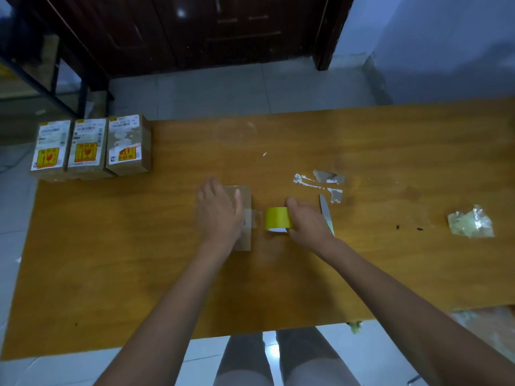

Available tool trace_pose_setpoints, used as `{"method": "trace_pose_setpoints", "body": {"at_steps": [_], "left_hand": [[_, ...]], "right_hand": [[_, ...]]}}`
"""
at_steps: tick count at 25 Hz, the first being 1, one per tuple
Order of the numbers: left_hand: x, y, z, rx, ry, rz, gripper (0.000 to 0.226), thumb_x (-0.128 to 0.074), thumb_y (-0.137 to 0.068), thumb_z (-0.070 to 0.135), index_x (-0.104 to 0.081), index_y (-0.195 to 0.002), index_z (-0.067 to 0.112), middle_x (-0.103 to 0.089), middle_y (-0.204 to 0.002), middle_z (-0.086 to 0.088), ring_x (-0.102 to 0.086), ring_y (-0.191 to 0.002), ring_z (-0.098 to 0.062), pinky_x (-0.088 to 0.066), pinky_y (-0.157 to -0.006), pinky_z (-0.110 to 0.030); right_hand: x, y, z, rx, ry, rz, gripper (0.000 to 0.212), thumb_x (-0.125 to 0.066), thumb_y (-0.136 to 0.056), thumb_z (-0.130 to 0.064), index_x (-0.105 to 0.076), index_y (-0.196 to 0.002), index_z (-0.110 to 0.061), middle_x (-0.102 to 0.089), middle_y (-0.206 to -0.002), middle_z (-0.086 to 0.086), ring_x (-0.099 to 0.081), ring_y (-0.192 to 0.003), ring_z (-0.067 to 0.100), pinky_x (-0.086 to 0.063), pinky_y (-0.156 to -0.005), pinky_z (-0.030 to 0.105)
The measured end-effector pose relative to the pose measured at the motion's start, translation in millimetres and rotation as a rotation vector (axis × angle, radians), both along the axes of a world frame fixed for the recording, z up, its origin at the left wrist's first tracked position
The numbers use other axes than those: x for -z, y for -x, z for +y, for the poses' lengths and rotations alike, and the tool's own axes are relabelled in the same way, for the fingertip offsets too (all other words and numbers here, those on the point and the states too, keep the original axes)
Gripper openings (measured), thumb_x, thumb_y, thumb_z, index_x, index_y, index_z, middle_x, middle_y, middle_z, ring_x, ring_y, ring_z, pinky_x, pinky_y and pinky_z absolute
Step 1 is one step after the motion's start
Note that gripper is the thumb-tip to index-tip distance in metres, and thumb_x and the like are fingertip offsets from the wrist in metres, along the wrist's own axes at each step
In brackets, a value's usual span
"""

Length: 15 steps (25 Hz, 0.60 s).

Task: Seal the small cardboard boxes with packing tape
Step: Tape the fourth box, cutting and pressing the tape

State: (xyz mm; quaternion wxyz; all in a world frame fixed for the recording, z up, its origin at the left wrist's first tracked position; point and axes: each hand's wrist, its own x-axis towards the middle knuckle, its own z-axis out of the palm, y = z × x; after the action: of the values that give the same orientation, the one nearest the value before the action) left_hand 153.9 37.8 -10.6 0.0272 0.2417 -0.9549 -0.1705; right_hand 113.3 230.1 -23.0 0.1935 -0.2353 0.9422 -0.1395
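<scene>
Cardboard box [242,218] is lying mid-table on the wooden table [139,246], with the left hand [218,211] pressing flat on it, fingers straight. Right hand [305,222] is gripping the yellow tape roll [276,218] just beside it, fingers curled round, drawing a clear strip [255,218] off the box edge. Keeping the strip taut and the box pinned should help it lie smooth; the knife [325,211] is waiting nearby for cutting.

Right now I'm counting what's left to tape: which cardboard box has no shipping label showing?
The plain box under the left hand, beside the yellow tape roll. The three boxes at the table's far-left corner all show labels.
</scene>
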Motion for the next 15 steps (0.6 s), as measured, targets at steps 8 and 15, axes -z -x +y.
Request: {"method": "trace_pose_setpoints", "body": {"at_steps": [8,15], "left_hand": [[43.3,14.7,5.4,0.186,0.149,-0.124,0.042,-0.027,-0.099,0.033,-0.058,-0.105,0.006,-0.058,-0.104,-0.013,-0.052,-0.099,-0.033,-0.039,-0.091,-0.044],[42.8,-4.2,-10.0,0.156,0.152,-0.146,0.043,-0.027,-0.098,0.033,-0.057,-0.107,0.003,-0.056,-0.106,-0.016,-0.05,-0.1,-0.034,-0.039,-0.086,-0.044]], "right_hand": [[-4.2,-5.7,7.7,0.035,-0.111,0.037,0.034,-0.057,-0.081,-0.005,-0.04,-0.111,-0.01,-0.056,-0.098,0.008,-0.056,-0.08,0.027,-0.032,-0.054,0.031],[-8.8,-9.7,6.7,-0.049,-0.297,0.265,0.058,-0.071,-0.061,0.004,-0.049,-0.111,-0.015,-0.054,-0.095,0.006,-0.034,-0.054,0.021,-0.012,-0.04,0.024]]}}
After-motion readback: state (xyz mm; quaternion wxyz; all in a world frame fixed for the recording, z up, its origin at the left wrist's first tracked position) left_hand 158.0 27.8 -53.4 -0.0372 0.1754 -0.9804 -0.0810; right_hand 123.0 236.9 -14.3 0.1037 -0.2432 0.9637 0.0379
